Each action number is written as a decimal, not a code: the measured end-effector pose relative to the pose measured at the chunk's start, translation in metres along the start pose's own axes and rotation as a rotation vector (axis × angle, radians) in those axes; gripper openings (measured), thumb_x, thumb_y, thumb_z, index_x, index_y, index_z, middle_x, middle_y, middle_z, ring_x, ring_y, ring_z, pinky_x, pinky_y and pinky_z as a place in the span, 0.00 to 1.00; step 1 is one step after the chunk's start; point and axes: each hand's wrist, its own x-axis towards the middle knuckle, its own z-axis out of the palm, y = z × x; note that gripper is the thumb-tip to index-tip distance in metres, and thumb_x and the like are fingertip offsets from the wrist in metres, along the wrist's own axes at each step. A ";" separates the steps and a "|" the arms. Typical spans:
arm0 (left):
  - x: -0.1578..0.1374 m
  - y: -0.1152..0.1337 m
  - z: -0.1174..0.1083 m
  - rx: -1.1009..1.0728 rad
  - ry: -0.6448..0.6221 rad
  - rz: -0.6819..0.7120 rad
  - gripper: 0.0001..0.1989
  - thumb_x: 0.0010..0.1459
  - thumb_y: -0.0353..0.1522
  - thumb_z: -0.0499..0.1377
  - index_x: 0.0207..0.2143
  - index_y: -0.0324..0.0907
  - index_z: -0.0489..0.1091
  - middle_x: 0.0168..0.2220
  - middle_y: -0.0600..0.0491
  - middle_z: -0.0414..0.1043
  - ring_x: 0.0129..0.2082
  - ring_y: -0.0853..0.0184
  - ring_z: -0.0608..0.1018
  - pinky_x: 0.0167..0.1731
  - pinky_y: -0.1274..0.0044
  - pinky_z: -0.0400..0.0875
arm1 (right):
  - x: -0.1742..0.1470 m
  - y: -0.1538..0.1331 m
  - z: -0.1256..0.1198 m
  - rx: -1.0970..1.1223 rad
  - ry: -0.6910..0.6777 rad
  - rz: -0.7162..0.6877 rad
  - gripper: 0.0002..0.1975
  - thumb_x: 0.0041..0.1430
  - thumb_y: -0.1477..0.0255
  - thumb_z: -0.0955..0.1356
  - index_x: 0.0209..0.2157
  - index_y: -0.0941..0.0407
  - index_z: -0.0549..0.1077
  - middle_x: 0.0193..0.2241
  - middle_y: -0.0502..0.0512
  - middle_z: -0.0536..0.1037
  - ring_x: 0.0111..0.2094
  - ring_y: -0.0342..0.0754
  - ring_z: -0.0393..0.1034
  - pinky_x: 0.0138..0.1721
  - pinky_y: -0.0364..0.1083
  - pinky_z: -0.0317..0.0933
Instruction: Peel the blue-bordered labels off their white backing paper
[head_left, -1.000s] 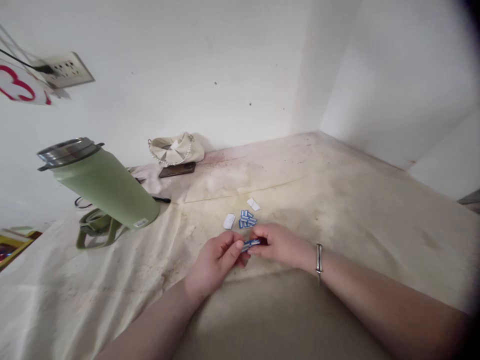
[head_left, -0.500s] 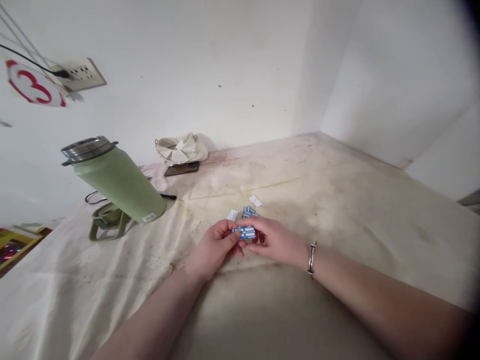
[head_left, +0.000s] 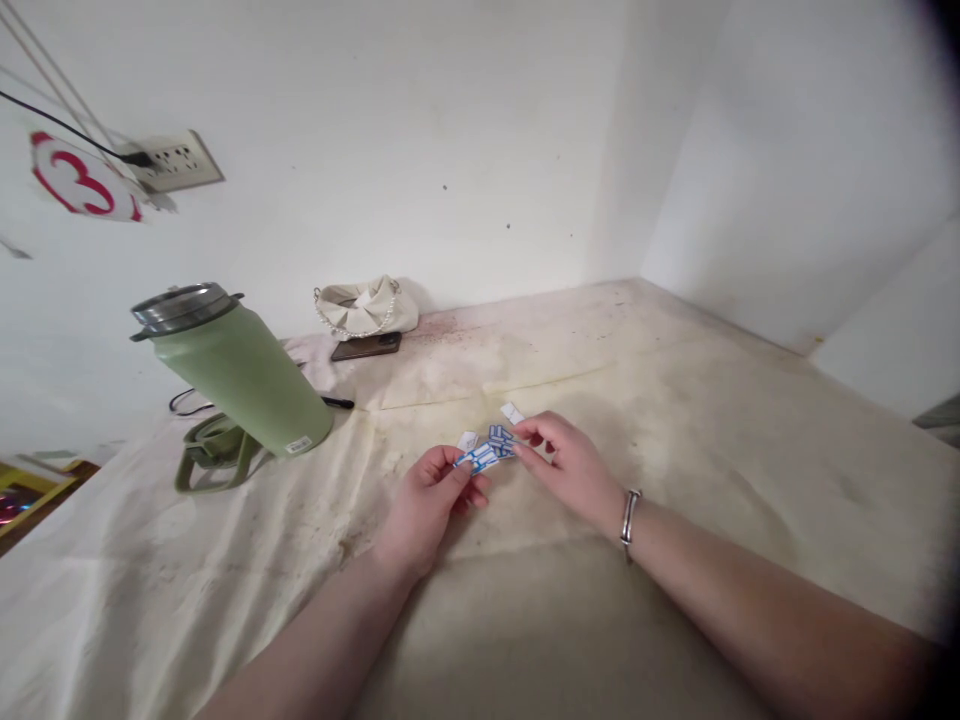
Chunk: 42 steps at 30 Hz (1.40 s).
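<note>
Wht wall (head_left: 375, 110) w/ pwr outlet (head_left: 182, 163)

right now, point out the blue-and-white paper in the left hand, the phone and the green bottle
Blue-and-white paper (head_left: 481, 459): head view, middle of its printed face
Phone (head_left: 366, 347): head view, middle of its upward side
Green bottle (head_left: 244, 375): head view, side of its body

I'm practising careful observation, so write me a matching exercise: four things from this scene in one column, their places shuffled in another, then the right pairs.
Things
1. Pale-green cylindrical bottle
2. Cream handbag with beaded strap
3. Dark rectangular phone
4. Flat blue-and-white printed piece

Places
A. Between left thumb and fingers
B. Close to the wall
C. Just in front of the handbag
D. Beside a green looped lid

Pairs: 1-D, 2-B, 3-C, 4-A
</note>
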 end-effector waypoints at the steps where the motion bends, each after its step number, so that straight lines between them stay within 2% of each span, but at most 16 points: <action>1: 0.001 0.000 0.000 -0.032 0.043 0.003 0.10 0.53 0.37 0.59 0.32 0.40 0.65 0.27 0.51 0.75 0.21 0.74 0.73 0.21 0.84 0.61 | 0.002 0.004 0.000 -0.074 0.024 0.024 0.08 0.56 0.71 0.65 0.38 0.58 0.71 0.35 0.55 0.73 0.36 0.47 0.67 0.37 0.44 0.62; 4: 0.003 0.002 -0.001 -0.125 0.129 -0.006 0.10 0.52 0.37 0.60 0.32 0.40 0.64 0.29 0.51 0.75 0.20 0.75 0.72 0.20 0.84 0.61 | 0.007 0.013 0.002 -0.197 0.005 0.073 0.10 0.54 0.71 0.66 0.38 0.59 0.72 0.34 0.57 0.73 0.38 0.50 0.66 0.41 0.47 0.61; 8: 0.004 0.003 -0.002 -0.167 0.143 -0.016 0.10 0.52 0.36 0.60 0.32 0.40 0.64 0.29 0.52 0.74 0.20 0.76 0.71 0.20 0.84 0.61 | 0.009 0.012 0.008 -0.272 -0.073 0.096 0.11 0.52 0.67 0.68 0.38 0.56 0.74 0.36 0.57 0.73 0.41 0.52 0.65 0.45 0.49 0.58; 14: 0.004 0.003 -0.002 -0.164 0.140 -0.028 0.11 0.50 0.37 0.61 0.31 0.40 0.64 0.27 0.52 0.74 0.20 0.76 0.70 0.20 0.84 0.61 | 0.016 0.010 0.014 -0.325 -0.077 0.174 0.10 0.49 0.69 0.69 0.35 0.55 0.74 0.34 0.55 0.73 0.38 0.50 0.66 0.41 0.47 0.58; 22: 0.004 0.003 -0.002 -0.119 0.126 -0.031 0.12 0.51 0.38 0.61 0.31 0.40 0.64 0.26 0.53 0.74 0.20 0.75 0.71 0.21 0.83 0.61 | 0.020 0.012 0.013 -0.253 -0.085 0.179 0.03 0.48 0.72 0.68 0.24 0.55 0.70 0.26 0.52 0.71 0.30 0.47 0.64 0.31 0.44 0.56; 26: 0.003 0.003 -0.001 -0.082 0.107 -0.022 0.11 0.52 0.38 0.60 0.30 0.40 0.64 0.26 0.53 0.74 0.20 0.75 0.71 0.21 0.83 0.61 | 0.018 0.016 0.009 -0.157 -0.118 0.183 0.04 0.54 0.71 0.64 0.28 0.56 0.70 0.24 0.49 0.72 0.26 0.44 0.65 0.27 0.42 0.56; 31: 0.003 0.003 0.000 -0.051 0.099 -0.035 0.10 0.53 0.37 0.59 0.31 0.40 0.64 0.26 0.53 0.74 0.20 0.75 0.70 0.21 0.83 0.61 | 0.018 0.017 0.002 -0.094 -0.181 0.168 0.10 0.58 0.70 0.62 0.29 0.56 0.73 0.24 0.51 0.74 0.27 0.46 0.67 0.28 0.42 0.57; 34: 0.003 0.002 0.001 -0.040 0.097 -0.042 0.09 0.54 0.37 0.59 0.31 0.40 0.63 0.26 0.53 0.75 0.20 0.75 0.70 0.21 0.83 0.61 | 0.018 0.016 -0.002 -0.079 -0.196 0.134 0.14 0.60 0.68 0.60 0.26 0.56 0.72 0.27 0.54 0.75 0.30 0.47 0.69 0.31 0.44 0.59; 37: 0.003 0.002 0.001 -0.017 0.094 -0.041 0.10 0.53 0.37 0.59 0.32 0.40 0.64 0.27 0.53 0.75 0.21 0.75 0.71 0.22 0.83 0.61 | 0.018 0.013 -0.006 -0.047 -0.171 0.091 0.13 0.62 0.70 0.58 0.31 0.56 0.71 0.32 0.56 0.75 0.34 0.48 0.69 0.37 0.45 0.59; 40: 0.001 0.003 0.003 0.014 0.089 -0.043 0.10 0.52 0.37 0.59 0.31 0.41 0.64 0.26 0.53 0.74 0.21 0.74 0.71 0.22 0.83 0.61 | 0.015 0.002 -0.012 -0.002 -0.166 0.130 0.09 0.62 0.70 0.59 0.36 0.56 0.69 0.26 0.52 0.73 0.27 0.46 0.68 0.29 0.43 0.58; 42: 0.000 0.004 0.004 0.039 0.076 -0.033 0.10 0.52 0.37 0.59 0.31 0.41 0.65 0.26 0.54 0.74 0.21 0.74 0.70 0.22 0.83 0.61 | 0.011 -0.010 -0.015 0.032 -0.190 0.136 0.06 0.60 0.70 0.61 0.34 0.55 0.68 0.23 0.49 0.71 0.24 0.44 0.64 0.25 0.42 0.55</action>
